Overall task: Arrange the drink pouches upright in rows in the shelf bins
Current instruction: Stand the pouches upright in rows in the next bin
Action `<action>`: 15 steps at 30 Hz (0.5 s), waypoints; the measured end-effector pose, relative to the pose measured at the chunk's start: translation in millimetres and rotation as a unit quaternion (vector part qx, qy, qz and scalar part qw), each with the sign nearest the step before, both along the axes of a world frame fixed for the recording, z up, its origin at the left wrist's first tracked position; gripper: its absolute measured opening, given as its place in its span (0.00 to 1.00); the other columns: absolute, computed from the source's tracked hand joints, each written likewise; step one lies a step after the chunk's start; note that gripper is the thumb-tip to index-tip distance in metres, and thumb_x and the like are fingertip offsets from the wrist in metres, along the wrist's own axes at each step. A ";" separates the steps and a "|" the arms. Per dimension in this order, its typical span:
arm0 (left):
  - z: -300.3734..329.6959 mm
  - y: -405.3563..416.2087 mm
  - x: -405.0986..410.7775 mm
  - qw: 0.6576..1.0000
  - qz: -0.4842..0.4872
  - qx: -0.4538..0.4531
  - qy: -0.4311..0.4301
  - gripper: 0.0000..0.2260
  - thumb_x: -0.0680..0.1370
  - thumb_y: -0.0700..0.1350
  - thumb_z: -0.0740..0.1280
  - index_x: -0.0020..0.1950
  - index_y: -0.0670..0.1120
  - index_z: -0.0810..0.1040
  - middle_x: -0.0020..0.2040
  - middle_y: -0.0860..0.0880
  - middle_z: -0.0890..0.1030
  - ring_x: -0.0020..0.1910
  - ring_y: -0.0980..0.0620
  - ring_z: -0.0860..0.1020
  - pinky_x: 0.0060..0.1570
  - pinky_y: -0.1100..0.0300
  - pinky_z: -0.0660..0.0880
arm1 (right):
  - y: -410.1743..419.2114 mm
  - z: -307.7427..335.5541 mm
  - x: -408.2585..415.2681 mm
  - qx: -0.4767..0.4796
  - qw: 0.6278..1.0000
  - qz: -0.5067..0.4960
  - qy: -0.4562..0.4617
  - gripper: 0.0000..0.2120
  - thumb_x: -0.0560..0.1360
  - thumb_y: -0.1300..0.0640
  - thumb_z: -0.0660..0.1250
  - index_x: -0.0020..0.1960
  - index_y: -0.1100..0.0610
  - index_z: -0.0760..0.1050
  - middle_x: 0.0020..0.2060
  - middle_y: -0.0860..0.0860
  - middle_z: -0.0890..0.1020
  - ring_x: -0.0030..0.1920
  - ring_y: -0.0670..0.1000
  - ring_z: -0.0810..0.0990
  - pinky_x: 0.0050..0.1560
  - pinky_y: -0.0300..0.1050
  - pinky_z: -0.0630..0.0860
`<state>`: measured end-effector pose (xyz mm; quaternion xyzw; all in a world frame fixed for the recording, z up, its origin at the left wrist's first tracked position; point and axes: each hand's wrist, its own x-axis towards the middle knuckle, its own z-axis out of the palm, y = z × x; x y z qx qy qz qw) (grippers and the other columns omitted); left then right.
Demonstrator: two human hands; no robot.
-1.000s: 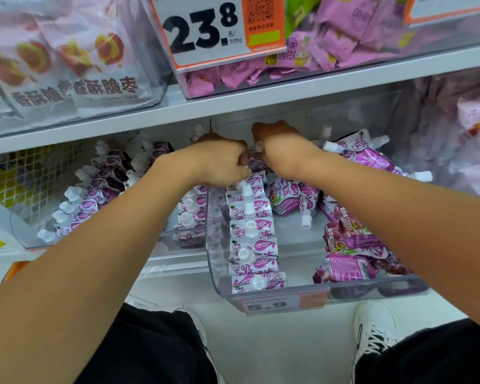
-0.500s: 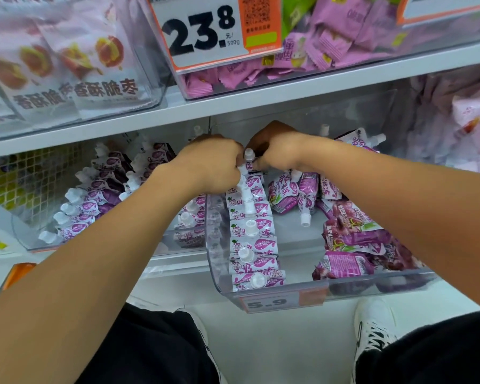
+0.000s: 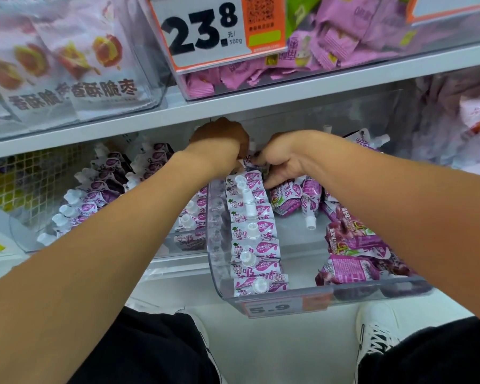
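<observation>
A clear plastic shelf bin (image 3: 288, 296) holds purple-and-white drink pouches with white caps. One upright row of pouches (image 3: 254, 234) runs along its left side, front to back. Loose pouches (image 3: 355, 245) lie flat in a heap on the bin's right side, and a few more lie at the back middle (image 3: 291, 198). My left hand (image 3: 219, 146) and my right hand (image 3: 286, 156) meet at the far end of the upright row, under the shelf above. Both pinch a pouch (image 3: 254, 162) there; most of it is hidden by my fingers.
A second clear bin (image 3: 39, 245) to the left holds rows of the same pouches (image 3: 94, 195). The shelf board (image 3: 316, 90) hangs low over my hands, with snack bins and a 23.8 price tag (image 3: 205, 31) above. My shoes (image 3: 377, 336) stand below the bin.
Both hands have pushed further back under the shelf, to the far end of the upright row. The white cap seen between them earlier is hidden.
</observation>
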<state>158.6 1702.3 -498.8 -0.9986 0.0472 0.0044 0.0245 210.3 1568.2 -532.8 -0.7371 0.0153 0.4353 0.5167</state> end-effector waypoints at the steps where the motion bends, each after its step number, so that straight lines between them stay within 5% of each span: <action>1: -1.0 0.6 1.4 1.000 0.003 -0.007 -0.005 0.10 0.70 0.47 0.78 0.50 0.53 0.83 0.53 0.46 0.81 0.50 0.40 0.80 0.50 0.55 0.77 | -1.3 -2.3 3.5 0.010 1.000 -0.017 0.012 0.14 0.82 0.63 0.59 0.66 0.65 0.66 0.60 0.60 0.75 0.59 0.60 0.78 0.54 0.53 0.79; 3: -3.7 1.4 2.2 1.000 0.009 -0.020 -0.015 0.10 0.71 0.46 0.77 0.50 0.53 0.83 0.53 0.45 0.82 0.50 0.41 0.80 0.48 0.56 0.75 | -1.3 -4.8 6.4 0.002 1.000 -0.012 0.007 0.14 0.82 0.62 0.60 0.65 0.66 0.67 0.62 0.62 0.76 0.55 0.58 0.82 0.49 0.48 0.80; 5: -5.4 0.8 1.6 0.999 0.017 -0.028 -0.018 0.09 0.71 0.45 0.77 0.50 0.52 0.84 0.53 0.45 0.82 0.49 0.41 0.81 0.50 0.55 0.77 | 3.9 -8.9 10.0 -0.105 0.982 0.061 -0.142 0.16 0.80 0.61 0.64 0.66 0.65 0.70 0.60 0.60 0.79 0.49 0.55 0.85 0.42 0.44 0.80; 7: -4.3 -0.5 0.3 0.999 0.023 -0.041 -0.019 0.07 0.70 0.45 0.78 0.46 0.52 0.85 0.51 0.45 0.83 0.48 0.40 0.81 0.51 0.53 0.79 | 10.0 -7.1 10.5 -0.215 0.915 0.146 -0.307 0.14 0.74 0.62 0.72 0.59 0.63 0.77 0.48 0.56 0.81 0.43 0.53 0.82 0.41 0.43 0.76; 9: -2.3 0.0 -1.7 0.998 0.028 -0.046 -0.026 0.07 0.69 0.44 0.78 0.42 0.52 0.81 0.52 0.44 0.82 0.50 0.40 0.80 0.52 0.52 0.78 | 15.4 -7.1 10.1 -0.256 0.883 0.183 -0.348 0.15 0.72 0.64 0.74 0.57 0.64 0.78 0.42 0.54 0.81 0.40 0.53 0.80 0.43 0.42 0.77; 11: -3.9 2.2 -3.4 0.998 0.028 -0.049 -0.030 0.11 0.70 0.44 0.78 0.45 0.51 0.77 0.53 0.43 0.80 0.50 0.39 0.78 0.51 0.51 0.77 | 16.0 -12.5 14.6 -0.281 0.844 0.221 -0.401 0.16 0.72 0.61 0.74 0.59 0.61 0.79 0.47 0.54 0.83 0.44 0.54 0.82 0.46 0.41 0.78; 15: -10.0 8.3 0.5 0.996 0.015 -0.070 -0.046 0.14 0.72 0.42 0.74 0.51 0.52 0.72 0.50 0.45 0.79 0.48 0.41 0.78 0.47 0.50 0.77 | 4.1 -6.4 19.5 -0.275 0.833 0.162 -0.451 0.13 0.72 0.60 0.74 0.56 0.58 0.82 0.50 0.54 0.84 0.46 0.53 0.84 0.51 0.45 0.82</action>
